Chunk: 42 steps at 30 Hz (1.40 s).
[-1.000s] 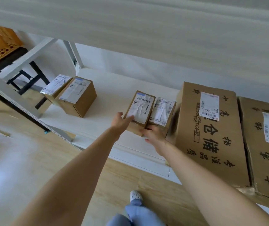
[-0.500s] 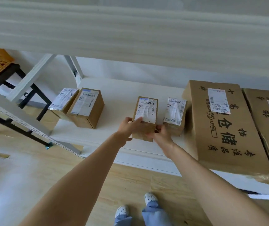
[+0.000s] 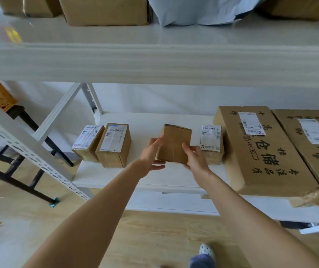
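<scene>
Head view, shelving unit. Both hands clamp a small cardboard box [image 3: 174,144] between them. The left hand [image 3: 151,158] lies along its left side with the thumb under the lower edge, and the right hand [image 3: 195,161] grips its lower right corner. The small cardboard box is held over the front part of the lower shelf [image 3: 145,119], tilted, with a plain brown face toward the camera. The hands hide whether its lower edge touches the shelf.

Just to its right stands a labelled box [image 3: 210,144], which sits close against a large printed carton [image 3: 261,151]. A second large carton [image 3: 313,144] lies beyond that one. To the left, apart from the held box, two labelled boxes [image 3: 114,145] stand side by side and touch each other. The upper shelf [image 3: 154,62] carries further cartons and a pale bag. Below is the wooden floor [image 3: 154,238], with one spotted shoe [image 3: 206,250] in view.
</scene>
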Available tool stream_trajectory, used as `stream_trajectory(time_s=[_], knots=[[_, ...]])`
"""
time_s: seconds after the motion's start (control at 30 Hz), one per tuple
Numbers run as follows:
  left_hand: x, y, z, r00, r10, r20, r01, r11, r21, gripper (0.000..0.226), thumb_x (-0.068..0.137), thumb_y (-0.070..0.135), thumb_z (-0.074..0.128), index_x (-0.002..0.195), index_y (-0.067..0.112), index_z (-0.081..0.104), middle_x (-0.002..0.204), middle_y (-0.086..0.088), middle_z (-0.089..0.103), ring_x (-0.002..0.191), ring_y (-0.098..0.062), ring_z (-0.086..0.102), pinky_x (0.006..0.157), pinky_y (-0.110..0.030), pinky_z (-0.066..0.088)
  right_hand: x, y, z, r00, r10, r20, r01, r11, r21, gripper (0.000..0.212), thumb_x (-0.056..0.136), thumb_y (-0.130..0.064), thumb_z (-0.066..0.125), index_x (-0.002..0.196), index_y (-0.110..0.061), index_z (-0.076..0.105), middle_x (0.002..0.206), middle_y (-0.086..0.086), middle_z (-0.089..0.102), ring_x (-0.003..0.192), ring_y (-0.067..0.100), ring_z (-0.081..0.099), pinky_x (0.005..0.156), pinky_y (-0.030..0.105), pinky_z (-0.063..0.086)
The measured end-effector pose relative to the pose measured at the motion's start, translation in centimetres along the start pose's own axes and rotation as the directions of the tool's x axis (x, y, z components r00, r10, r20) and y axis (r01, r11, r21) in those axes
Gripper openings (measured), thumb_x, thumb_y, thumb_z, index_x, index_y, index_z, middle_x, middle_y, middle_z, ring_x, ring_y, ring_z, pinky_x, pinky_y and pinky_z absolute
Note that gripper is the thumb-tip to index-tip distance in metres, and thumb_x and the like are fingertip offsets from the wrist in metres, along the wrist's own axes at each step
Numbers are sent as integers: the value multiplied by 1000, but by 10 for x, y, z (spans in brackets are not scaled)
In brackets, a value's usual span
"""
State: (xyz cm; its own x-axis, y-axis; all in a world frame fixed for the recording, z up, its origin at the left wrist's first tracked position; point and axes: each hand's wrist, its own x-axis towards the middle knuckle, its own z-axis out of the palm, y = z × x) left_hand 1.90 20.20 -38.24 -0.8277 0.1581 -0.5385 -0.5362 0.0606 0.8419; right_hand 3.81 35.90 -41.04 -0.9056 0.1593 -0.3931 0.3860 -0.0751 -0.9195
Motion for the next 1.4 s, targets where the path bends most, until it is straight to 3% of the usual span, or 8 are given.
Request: stream_trajectory(time_s=[0.13,0.23,0.4,0.53,0.63,0.93,1.13,1.4], knots=[[-4,3,-10,999,44,-24,-43,999,22,49,98,61,44,137,31,45,127,1,50,98,-29,65,85,-37,56,-14,-11,2,1000,-1,5,1,1000,6,25,101,-50,45,104,-28,55,127,-2,60,119,18,55,106,44,44],[-5,6,-13,995,67,-71,-70,997,-28,55,98,60,46,138,22,49,111,-7,58,80,-23,61,72,-32,52,-21,-20,-2,999,-31,19,31,999,21,24,104,-27,41,117,-25,61,126,-10,63,116,16,58,105,39,42],[-8,9,-7,992,71,-109,-88,983,-159,47,99,55,46,119,14,56,112,-8,60,79,-21,56,71,-31,48,-28,-34,-14,979,-108,174,138,976,-169,79,83,17,44,145,-32,45,122,-15,63,111,15,60,94,31,49],[-11,14,-2,988,90,-126,-115,973,-202,46,100,56,45,97,14,61,103,-8,63,72,-19,52,71,-31,47,-27,-42,-17,968,-168,184,203,960,-191,68,97,-6,60,152,-33,34,133,-14,55,121,10,50,101,28,39],[-13,14,0,976,142,-167,-157,984,-79,53,99,60,41,108,15,67,108,-5,66,75,-17,49,72,-30,43,-24,-45,-21,970,-186,155,211,964,-164,61,98,-20,61,152,-34,36,144,-8,53,128,13,50,109,34,40],[-15,6,8,962,246,-115,-249,968,-12,50,99,61,40,136,33,59,156,-3,40,145,-22,33,121,-48,22,-24,-50,-25,993,-103,60,107,992,-67,50,93,-49,63,141,-39,51,134,-5,62,127,20,56,111,48,42],[-13,10,8,981,194,-17,-195,980,-31,51,96,66,43,136,37,53,134,-8,56,121,-30,55,97,-45,47,-27,-50,-24,1000,-11,-3,11,1000,22,51,98,-51,53,144,-31,47,138,-2,58,127,23,55,106,42,46],[-5,20,3,977,202,-62,-193,973,129,39,106,44,40,140,28,51,125,-4,55,107,-28,55,86,-37,47,-22,-39,-29,998,55,-5,-52,962,267,35,105,-43,39,125,-21,58,116,6,68,108,22,63,101,42,45]])
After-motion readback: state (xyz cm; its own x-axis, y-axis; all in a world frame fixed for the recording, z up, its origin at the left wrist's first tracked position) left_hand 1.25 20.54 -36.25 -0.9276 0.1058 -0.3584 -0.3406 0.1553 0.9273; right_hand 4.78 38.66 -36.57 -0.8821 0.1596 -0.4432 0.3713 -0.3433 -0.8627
